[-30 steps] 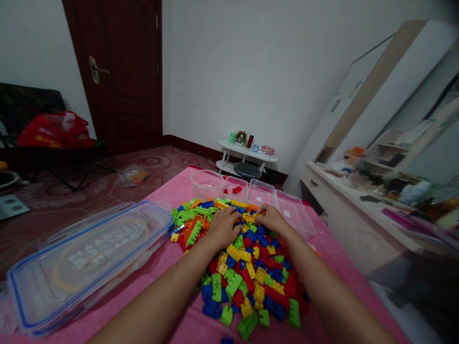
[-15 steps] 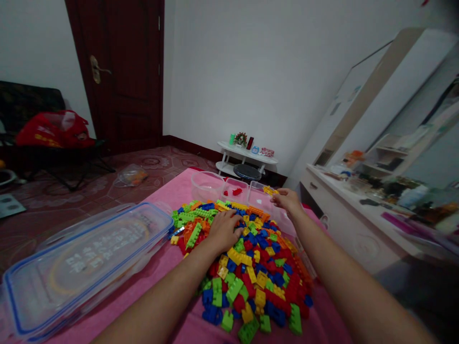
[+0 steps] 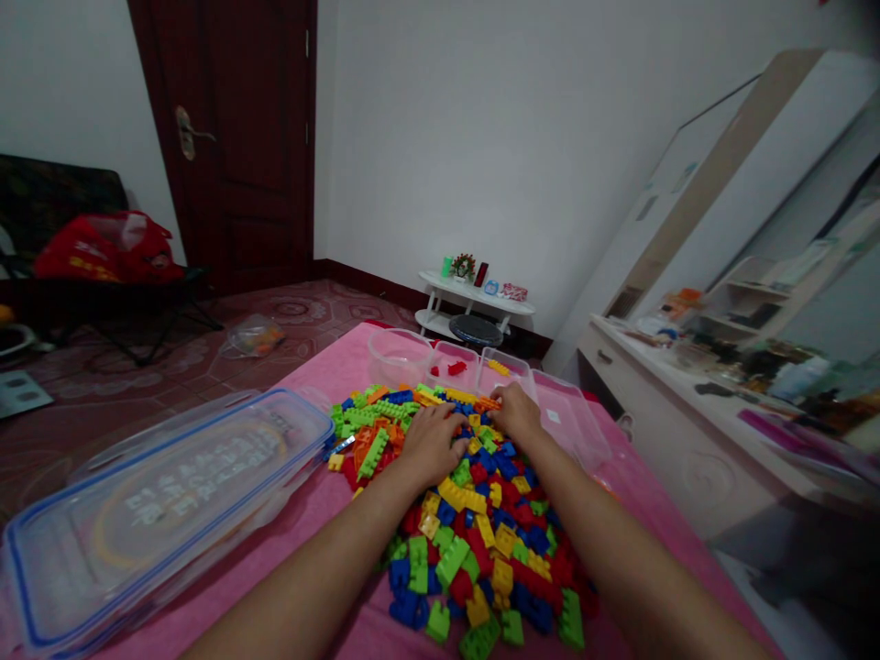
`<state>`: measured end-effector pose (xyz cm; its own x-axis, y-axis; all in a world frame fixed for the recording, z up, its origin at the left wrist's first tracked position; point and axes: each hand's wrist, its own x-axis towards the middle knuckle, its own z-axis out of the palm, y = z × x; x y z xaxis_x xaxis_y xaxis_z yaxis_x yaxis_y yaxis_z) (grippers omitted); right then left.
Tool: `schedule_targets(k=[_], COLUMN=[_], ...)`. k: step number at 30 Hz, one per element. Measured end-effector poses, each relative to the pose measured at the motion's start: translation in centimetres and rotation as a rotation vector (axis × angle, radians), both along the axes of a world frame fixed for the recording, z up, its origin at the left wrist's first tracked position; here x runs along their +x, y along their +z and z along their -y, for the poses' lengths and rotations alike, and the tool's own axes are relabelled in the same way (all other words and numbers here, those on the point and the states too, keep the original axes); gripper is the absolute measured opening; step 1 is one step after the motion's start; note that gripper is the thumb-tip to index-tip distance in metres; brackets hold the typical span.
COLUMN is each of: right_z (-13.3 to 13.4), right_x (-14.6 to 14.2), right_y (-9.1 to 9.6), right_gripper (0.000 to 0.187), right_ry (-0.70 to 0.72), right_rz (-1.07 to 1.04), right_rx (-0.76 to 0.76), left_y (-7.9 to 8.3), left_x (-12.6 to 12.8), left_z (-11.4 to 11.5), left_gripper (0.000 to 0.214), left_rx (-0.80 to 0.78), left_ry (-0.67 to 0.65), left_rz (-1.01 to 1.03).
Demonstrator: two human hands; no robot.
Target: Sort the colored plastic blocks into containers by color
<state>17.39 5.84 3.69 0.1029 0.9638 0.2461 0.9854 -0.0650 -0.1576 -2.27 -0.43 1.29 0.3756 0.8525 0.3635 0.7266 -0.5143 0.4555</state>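
A heap of red, blue, green, yellow and orange toy bricks (image 3: pixel 474 532) lies on the pink cloth (image 3: pixel 330 513). My left hand (image 3: pixel 432 442) rests palm down on the far part of the heap, fingers spread over the bricks. Just to its right, my right hand (image 3: pixel 514 412) is on the heap's far edge. Its fingers curl down among orange and yellow bricks, and their tips are hidden. Behind the heap stand clear tubs: one (image 3: pixel 446 356) holds red bricks, and another (image 3: pixel 512 367) holds a yellow brick.
A round clear bowl (image 3: pixel 395 353) stands left of the tubs and a further tub (image 3: pixel 574 426) at the right. A big clear lid with a blue rim (image 3: pixel 158 504) lies at the left. A cluttered white dresser (image 3: pixel 687 412) stands right of the bed.
My right hand lifted a yellow brick over to the tub behind the heap, then came back down onto the heap's far edge. My left hand stayed on the bricks.
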Motion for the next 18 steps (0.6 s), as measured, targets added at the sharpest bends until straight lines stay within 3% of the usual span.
schedule_targets(k=[3,8,11,14,18], right_z=[0.1,0.1,0.2,0.1,-0.5], right_x=[-0.1,-1.1,-2.6,-4.1,-5.2], right_y=[0.4,1.6,2.0,1.9,1.4], right_gripper=[0.022,0.026,0.024,0.024,0.03], right_ry=[-0.033,-0.124,0.021,0.15,0.114], right_rz=[0.056,0.04,0.013,0.029,0.031], right_rx=[0.006,0.123,0.154,0.081,0.008], left_y=[0.2,0.2,0.1,0.1,0.0], left_x=[0.0,0.0,0.1,0.1,0.1], left_z=[0.1,0.1,0.1,-0.1,-0.2], left_gripper=[0.032,0.033,0.033,0.032,0.033], left_rx=[-0.013,-0.026,-0.018,-0.006,-0.016], left_ry=[-0.002,0.006,0.007,0.001,-0.001], left_rz=[-0.004,-0.015,-0.02,-0.027,-0.037])
